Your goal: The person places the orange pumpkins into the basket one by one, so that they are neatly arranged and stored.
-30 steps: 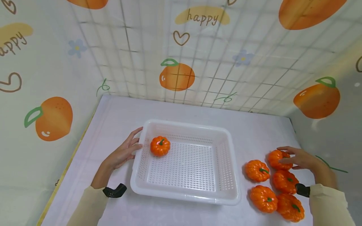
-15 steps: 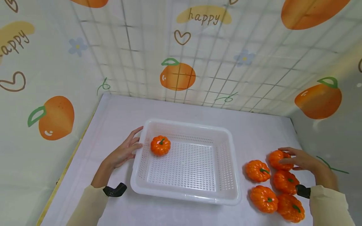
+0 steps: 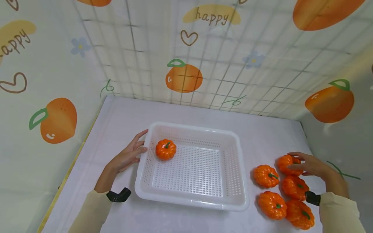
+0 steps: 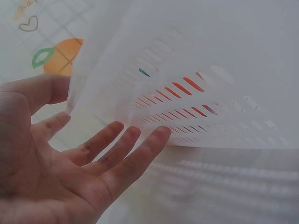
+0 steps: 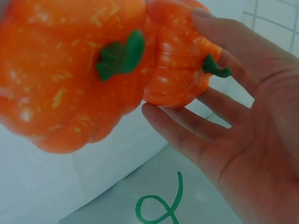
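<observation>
A white perforated plastic basket (image 3: pixel 192 200) stands on the table with one orange toy pumpkin (image 3: pixel 165 149) inside, at its left end. My left hand (image 3: pixel 125 158) touches the basket's left side from outside. In the left wrist view its fingers (image 4: pixel 140 156) are fairly straight along the slotted wall (image 4: pixel 224 51). Over at the right, my right hand (image 3: pixel 313 165) holds the rearmost pumpkin (image 3: pixel 285 164) of a group, which still sits at table level. The right wrist view has thumb and fingers around this green-stemmed pumpkin (image 5: pixel 175 60), beside a nearer one (image 5: pixel 60 84).
Four-sided cloth hangings with printed oranges (image 3: pixel 184 78) enclose the table's back and sides. More pumpkins lie close together near the right hand: one (image 3: pixel 265 176) nearest the basket, one (image 3: pixel 294 187) just in front, and two (image 3: pixel 272 205) toward the front edge.
The whole head view has shifted very slightly. Both hands, the basket and the pumpkins keep their places relative to each other.
</observation>
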`<action>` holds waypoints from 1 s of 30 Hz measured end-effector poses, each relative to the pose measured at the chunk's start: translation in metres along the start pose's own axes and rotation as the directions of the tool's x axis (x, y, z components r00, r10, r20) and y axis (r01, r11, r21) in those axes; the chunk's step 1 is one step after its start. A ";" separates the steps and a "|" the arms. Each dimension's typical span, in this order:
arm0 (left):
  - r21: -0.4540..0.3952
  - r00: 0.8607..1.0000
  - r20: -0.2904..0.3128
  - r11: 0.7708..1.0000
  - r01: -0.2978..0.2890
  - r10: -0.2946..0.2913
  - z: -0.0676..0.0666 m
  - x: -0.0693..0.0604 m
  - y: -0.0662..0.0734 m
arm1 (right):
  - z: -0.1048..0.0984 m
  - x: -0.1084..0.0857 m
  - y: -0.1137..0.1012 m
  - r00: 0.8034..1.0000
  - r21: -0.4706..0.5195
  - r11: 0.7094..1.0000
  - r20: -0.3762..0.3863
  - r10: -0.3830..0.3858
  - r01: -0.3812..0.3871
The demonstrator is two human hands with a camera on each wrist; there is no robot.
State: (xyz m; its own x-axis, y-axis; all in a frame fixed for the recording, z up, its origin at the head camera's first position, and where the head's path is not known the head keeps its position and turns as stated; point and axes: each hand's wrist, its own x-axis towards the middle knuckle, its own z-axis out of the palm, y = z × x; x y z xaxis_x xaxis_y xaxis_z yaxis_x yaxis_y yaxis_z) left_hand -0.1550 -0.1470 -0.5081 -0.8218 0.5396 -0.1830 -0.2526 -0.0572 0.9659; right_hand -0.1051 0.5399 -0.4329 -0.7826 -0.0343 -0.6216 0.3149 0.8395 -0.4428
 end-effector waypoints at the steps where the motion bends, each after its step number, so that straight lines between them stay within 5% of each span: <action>1: 0.003 1.000 -0.001 1.000 0.000 0.000 0.000 0.000 0.000 | 0.000 -0.001 0.000 1.000 -0.003 1.000 -0.002 -0.003 0.003; 16: -0.001 1.000 -0.004 1.000 -0.007 0.007 0.001 0.000 0.000 | -0.009 -0.005 -0.021 0.982 -0.083 0.990 -0.139 -0.128 0.117; 30: 0.000 1.000 -0.001 1.000 -0.007 0.007 0.001 -0.001 0.001 | -0.012 0.003 -0.058 0.958 -0.136 0.969 -0.174 -0.230 0.208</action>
State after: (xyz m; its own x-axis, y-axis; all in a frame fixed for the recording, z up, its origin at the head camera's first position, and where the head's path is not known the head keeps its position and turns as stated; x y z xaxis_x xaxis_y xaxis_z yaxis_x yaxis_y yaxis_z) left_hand -0.1540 -0.1463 -0.5068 -0.8244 0.5380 -0.1761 -0.2465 -0.0612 0.9672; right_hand -0.1326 0.4975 -0.4010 -0.9151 -0.1320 -0.3811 0.0689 0.8799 -0.4701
